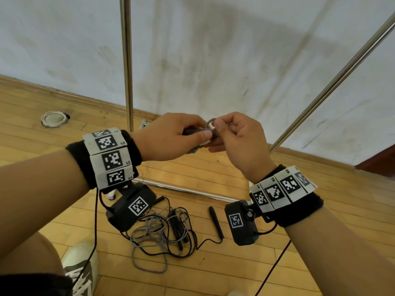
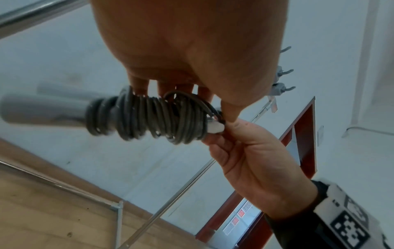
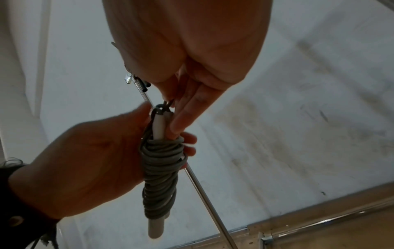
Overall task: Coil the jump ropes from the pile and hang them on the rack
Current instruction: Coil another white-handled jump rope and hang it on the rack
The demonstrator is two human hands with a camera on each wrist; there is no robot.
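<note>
A grey jump rope [image 1: 195, 133] is wound into a tight bundle around its pale handles [image 3: 156, 225]. My left hand [image 1: 196, 132] grips the middle of the bundle [image 2: 153, 118]. My right hand [image 1: 220, 129] pinches a small loop of cord [image 3: 164, 105] at the bundle's end, beside the white handle tip [image 2: 215, 128]. Both hands are at chest height in front of the rack's upright pole [image 1: 127, 60]. On the floor below lies the pile [image 1: 162, 227], a grey rope tangled with a black one.
The rack's slanted bar [image 1: 333, 82] runs up to the right and its base bar [image 1: 181, 189] lies on the wooden floor. Hooks [image 2: 283, 70] show on the bar. A black handle [image 1: 215, 221] lies apart from the pile. A shoe [image 1: 81, 265] is at lower left.
</note>
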